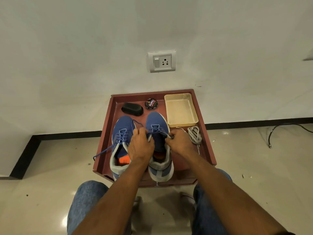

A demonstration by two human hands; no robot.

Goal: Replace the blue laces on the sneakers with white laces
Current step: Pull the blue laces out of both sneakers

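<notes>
A: Hands?
B: Left hand (140, 146) and right hand (180, 143) both pinch the blue lace (156, 132) over the right sneaker (158, 126).
A: White laces?
B: Bundled white laces (194, 134) right of sneakers, on red surface (108, 133).

A white wall (84, 56) has a switch and socket plate (162, 61) on it. A black strip (254, 123) runs along the bottom. The shiny cream floor (50, 167) has a black cable (279, 131) lying on it

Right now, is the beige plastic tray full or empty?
Empty: the beige plastic tray shows only its bare bottom, nothing lies inside.
</notes>
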